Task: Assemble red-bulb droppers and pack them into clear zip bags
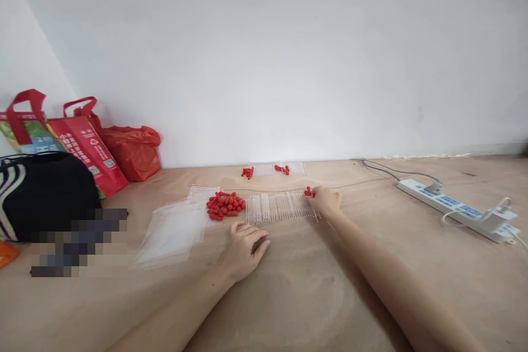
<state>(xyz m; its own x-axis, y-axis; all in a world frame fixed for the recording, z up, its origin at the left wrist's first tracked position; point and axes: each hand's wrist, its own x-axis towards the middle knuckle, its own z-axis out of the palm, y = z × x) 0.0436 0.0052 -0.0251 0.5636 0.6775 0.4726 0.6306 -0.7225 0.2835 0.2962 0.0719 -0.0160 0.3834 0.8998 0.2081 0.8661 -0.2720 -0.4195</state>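
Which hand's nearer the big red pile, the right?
No, the left hand is beside the red pile; clear tubes lie between that pile and the right hand.

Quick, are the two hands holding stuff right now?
Left hand: open, fingers loosely bent, nothing seen in it.
Right hand: fingers bent at some red pieces by the clear tubes; can't tell if it's gripping any.

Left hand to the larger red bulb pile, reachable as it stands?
Likely yes: the left hand is just on the near side of the red bulb pile, with nothing visible blocking the way.
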